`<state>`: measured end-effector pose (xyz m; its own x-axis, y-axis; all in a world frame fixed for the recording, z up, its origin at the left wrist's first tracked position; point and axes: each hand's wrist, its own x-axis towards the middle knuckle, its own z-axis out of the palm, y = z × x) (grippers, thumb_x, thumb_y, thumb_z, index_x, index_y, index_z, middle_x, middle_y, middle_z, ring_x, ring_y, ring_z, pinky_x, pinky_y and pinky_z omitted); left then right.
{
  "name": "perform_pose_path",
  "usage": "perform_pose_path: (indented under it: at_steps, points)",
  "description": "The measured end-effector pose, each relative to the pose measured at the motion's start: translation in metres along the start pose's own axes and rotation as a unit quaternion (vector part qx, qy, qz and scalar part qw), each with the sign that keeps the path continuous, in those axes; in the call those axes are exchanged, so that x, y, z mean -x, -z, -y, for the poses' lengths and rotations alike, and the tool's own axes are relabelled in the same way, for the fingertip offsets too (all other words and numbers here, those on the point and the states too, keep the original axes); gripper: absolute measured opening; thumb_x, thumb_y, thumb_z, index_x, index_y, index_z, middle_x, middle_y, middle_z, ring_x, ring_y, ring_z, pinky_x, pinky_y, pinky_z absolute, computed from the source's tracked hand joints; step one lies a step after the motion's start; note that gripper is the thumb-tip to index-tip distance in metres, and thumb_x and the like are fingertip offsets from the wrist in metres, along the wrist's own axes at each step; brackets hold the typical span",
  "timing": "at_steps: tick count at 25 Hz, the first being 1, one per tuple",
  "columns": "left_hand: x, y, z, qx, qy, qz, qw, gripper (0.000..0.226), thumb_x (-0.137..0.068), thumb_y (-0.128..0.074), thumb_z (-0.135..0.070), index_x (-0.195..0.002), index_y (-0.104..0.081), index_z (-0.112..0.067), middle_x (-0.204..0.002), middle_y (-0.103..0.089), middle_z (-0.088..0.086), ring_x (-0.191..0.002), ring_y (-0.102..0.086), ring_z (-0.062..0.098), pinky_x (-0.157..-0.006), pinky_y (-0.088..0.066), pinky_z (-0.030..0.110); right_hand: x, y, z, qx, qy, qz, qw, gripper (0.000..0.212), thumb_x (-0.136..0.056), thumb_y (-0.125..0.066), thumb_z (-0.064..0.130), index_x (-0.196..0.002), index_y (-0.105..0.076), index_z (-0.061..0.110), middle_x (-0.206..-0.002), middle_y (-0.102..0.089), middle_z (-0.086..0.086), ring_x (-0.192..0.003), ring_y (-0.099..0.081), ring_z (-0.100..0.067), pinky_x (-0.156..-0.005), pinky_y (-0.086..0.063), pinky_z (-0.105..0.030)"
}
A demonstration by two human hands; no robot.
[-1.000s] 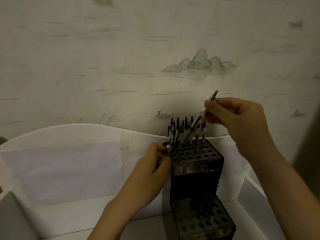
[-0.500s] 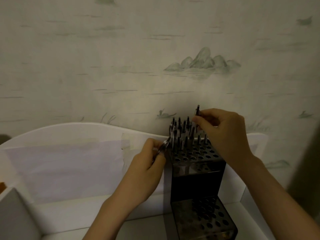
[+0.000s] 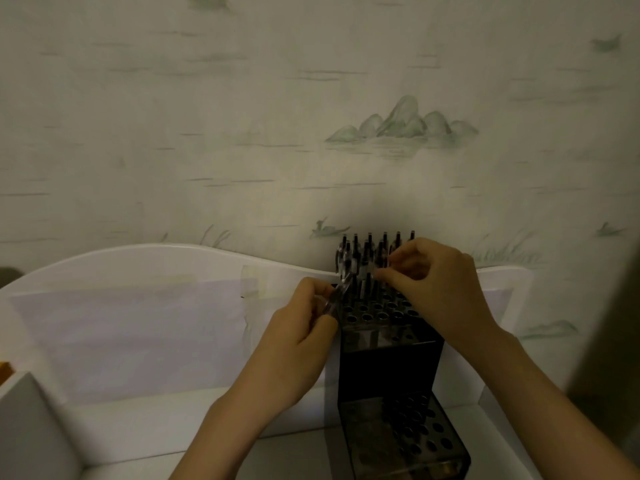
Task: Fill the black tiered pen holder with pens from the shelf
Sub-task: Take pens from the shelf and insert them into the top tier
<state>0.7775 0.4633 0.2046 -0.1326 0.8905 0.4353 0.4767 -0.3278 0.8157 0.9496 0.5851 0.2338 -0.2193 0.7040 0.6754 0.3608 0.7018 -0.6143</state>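
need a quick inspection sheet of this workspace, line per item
surface: white shelf, raised curved back
job's things: black holder, pens upright in the top tier's back rows, front holes open; lower tier looks unfilled
clutter: taped paper on the shelf back
hands: left hand holds pens; right hand pinches at the top tier
cables: nothing seen
surroundings: wallpaper with mountain print
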Motion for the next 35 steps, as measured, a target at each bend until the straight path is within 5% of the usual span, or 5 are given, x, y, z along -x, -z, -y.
perform_pose_path:
  at_steps: [4, 10, 20, 26, 35]
  points:
    - [-0.001, -0.004, -0.003, -0.012, -0.015, -0.006, 1.000, 0.030, -0.097, -0.047, -0.009, -0.103, -0.057, -0.037, -0.075, -0.058, 0.003, -0.056, -0.045, 0.000, -0.053, -0.037, 0.011, 0.012, 0.012, 0.010, -0.044, 0.016, -0.028, 0.998, 0.010, -0.082, -0.075, 0.032, -0.079, -0.072, 0.023, -0.064, -0.069, 0.012, -0.060, -0.066, -0.003, -0.058, -0.055, -0.017]
    - [0.000, -0.015, -0.013, -0.036, -0.039, 0.006, 0.999, 0.037, -0.096, -0.048, -0.009, -0.102, -0.054, -0.045, -0.077, -0.059, -0.003, -0.056, -0.050, 0.007, -0.051, -0.043, 0.022, 0.032, 0.005, 0.031, -0.119, -0.065, 0.094, 0.986, 0.038, -0.070, -0.067, 0.058, -0.072, -0.074, 0.021, -0.059, -0.069, 0.007, -0.054, -0.065, -0.007, -0.054, -0.050, -0.016]
    - [0.002, -0.013, -0.016, -0.144, -0.064, -0.020, 0.987, 0.025, -0.093, -0.054, -0.022, -0.113, -0.052, -0.037, -0.087, -0.058, -0.012, -0.083, -0.058, 0.005, -0.069, -0.050, 0.023, 0.017, 0.027, 0.025, -0.277, -0.133, 0.037, 0.951, 0.007, -0.087, -0.067, 0.008, -0.090, -0.073, 0.009, -0.080, -0.076, -0.006, -0.073, -0.074, -0.024, -0.070, -0.060, -0.033]
    - [0.000, -0.002, -0.019, -0.264, -0.100, -0.055, 0.958, 0.034, -0.093, -0.051, -0.031, -0.128, -0.050, -0.029, -0.116, -0.055, -0.016, -0.109, -0.049, -0.001, -0.088, -0.036, 0.012, -0.003, 0.048, 0.029, -0.084, 0.012, -0.101, 0.991, 0.005, -0.088, -0.069, 0.016, -0.090, -0.071, 0.020, -0.075, -0.073, 0.009, -0.068, -0.072, -0.008, -0.069, -0.059, -0.026]
    - [0.006, 0.000, -0.011, -0.283, -0.087, -0.053, 0.954, 0.037, -0.093, -0.051, -0.036, -0.130, -0.045, -0.036, -0.121, -0.050, -0.022, -0.115, -0.045, -0.005, -0.089, -0.032, 0.006, -0.020, 0.024, 0.009, -0.012, 0.017, -0.087, 0.996, 0.010, -0.088, -0.070, 0.019, -0.095, -0.074, 0.013, -0.076, -0.072, 0.003, -0.069, -0.070, -0.007, -0.071, -0.058, -0.022]
